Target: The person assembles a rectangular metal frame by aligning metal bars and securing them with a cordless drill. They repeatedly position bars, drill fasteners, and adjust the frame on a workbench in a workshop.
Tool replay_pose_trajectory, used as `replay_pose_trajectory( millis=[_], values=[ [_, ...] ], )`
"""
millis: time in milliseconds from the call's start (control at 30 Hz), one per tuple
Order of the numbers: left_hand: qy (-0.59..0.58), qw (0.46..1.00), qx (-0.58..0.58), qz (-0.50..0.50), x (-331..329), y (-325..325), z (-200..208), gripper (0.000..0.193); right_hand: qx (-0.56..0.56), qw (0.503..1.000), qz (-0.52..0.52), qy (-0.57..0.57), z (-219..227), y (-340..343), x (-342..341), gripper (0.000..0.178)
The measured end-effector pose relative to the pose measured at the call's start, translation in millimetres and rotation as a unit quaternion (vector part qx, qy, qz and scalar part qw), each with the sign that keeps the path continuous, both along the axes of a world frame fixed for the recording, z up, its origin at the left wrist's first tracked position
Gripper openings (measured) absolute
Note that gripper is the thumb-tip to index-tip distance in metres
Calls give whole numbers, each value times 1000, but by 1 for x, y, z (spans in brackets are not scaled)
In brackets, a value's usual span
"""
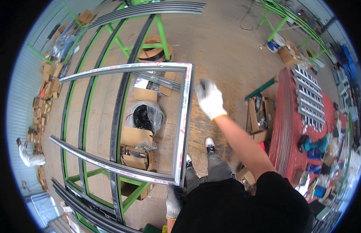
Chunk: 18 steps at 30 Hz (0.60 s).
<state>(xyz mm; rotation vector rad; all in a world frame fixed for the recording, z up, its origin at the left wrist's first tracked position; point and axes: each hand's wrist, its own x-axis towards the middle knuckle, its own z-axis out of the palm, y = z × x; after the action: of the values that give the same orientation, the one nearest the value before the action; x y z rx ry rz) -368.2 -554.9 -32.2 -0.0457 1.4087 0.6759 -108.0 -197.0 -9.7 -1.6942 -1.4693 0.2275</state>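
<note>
A three-sided window frame (pixel 184 116) of grey profiles with printed white film lies on the rack, its open side to the left. My left hand (pixel 173 203), in a whitish glove with a dark palm, is at the frame's near right corner. Its fingers close in against the corner and are partly hidden there. To the right of the frame's far right corner, my right hand (pixel 210 100) is raised, apart from the frame. It wears a white glove with grey fingertips. The fingers are curled in, and whatever they may hold does not show.
A green rack (pixel 84 112) with black-topped rails carries the frame and more long profiles (pixel 149 9). Beneath stand cardboard boxes (pixel 137 136) and a plastic-wrapped coil (pixel 143 116). To the right is a red-covered table (pixel 285 128) with metal pieces. Far left, another person (pixel 30 153) is by boxes.
</note>
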Motion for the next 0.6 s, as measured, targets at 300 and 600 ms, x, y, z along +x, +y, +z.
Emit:
replay_pose_trajectory(
  millis=[300,600],
  values=[
    [59,947,78,305,81,32,18,57,-203,918,305,-153,25,171,4,50],
    [240,917,97,302,65,26,-2,63,-204,900,360,-139,28,167,-11,41]
  ],
)
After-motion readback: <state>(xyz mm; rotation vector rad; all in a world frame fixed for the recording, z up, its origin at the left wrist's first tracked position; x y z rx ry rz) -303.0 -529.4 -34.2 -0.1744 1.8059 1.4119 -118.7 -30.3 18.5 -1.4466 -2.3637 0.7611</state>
